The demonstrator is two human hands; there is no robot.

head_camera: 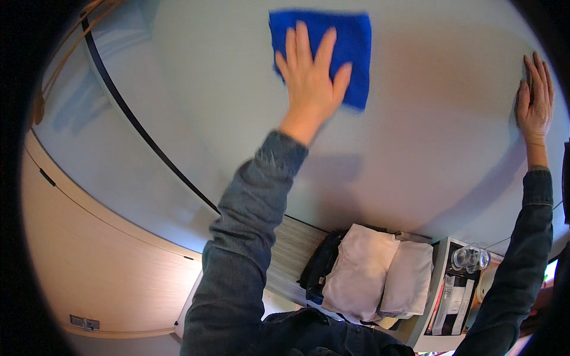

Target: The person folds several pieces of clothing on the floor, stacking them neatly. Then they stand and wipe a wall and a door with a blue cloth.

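Observation:
A blue cloth (pixel 352 49) lies spread against a pale wall-like panel (pixel 213 89). My left hand (pixel 311 78) rests flat on the cloth with its fingers spread, pressing it to the panel; the hand looks slightly blurred. Far to the right, my right hand (pixel 538 100) lies flat against the same pale surface, fingers pointing up and thumb a little apart, with nothing in it. Shadows of the arms fall on the panel.
Folded clothes (pixel 363 271) are stacked on a wood-grain surface (pixel 294 249) below the panel. Beside them stands a shelf unit (pixel 434 311) with clear glass-like containers (pixel 470 258). A wooden cabinet door (pixel 111 267) is at lower left, brown straps (pixel 67 58) at upper left.

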